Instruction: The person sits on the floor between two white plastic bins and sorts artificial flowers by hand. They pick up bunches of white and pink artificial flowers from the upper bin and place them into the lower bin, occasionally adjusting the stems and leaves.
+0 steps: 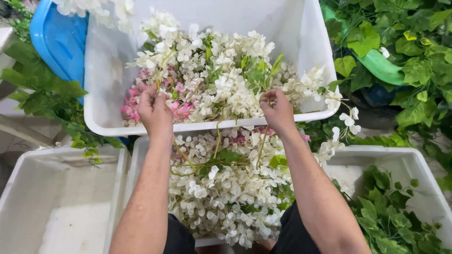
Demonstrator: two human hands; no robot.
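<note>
Nearest, between the knees, a white bin [141,155] brims with loose white blossoms [226,197], close under the hands so pieces can drop straight in. Flanking bins: the left one [28,183] bare, the right one [414,164] holding green leaves [381,211]. Both hands work at the near rim of the far white tub [301,42]. Left hand [154,110], grip pinching a green stem [160,70] of a white flower spray [212,75]; right hand [278,110] pinched on another stem [269,94]. Pink blossoms [136,101] sit at the tub's near-left corner.
</note>
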